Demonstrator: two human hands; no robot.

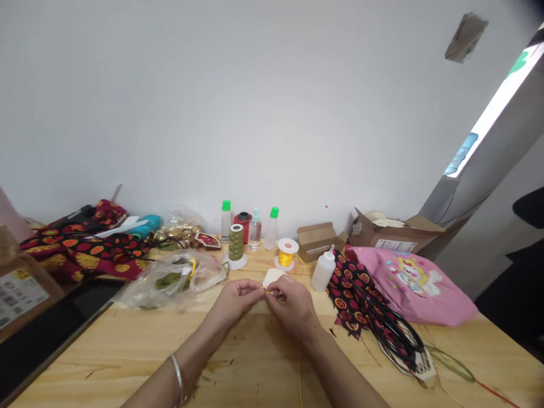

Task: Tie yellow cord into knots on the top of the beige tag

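Observation:
Fingertips of my left hand [241,299] and my right hand [293,303] meet in a pinch above the middle of the wooden table. Between them a bit of yellow cord shows, with a small dark spot at my left fingertips. A length of the same yellow cord [300,377] hangs below my right hand. Just behind the fingers is a pale, flat piece [273,276]; whether I touch it I cannot tell. Beyond it stands a spool of yellow cord [287,254]. How the cord is looped or tied is too small to see.
Behind my hands stand a green thread cone [236,243], several bottles and a white squeeze bottle [323,270]. Plastic bags [178,277] and patterned cloth [80,243] lie left. A pink bag [419,286], black cords [393,328] and an open carton [391,232] occupy the right.

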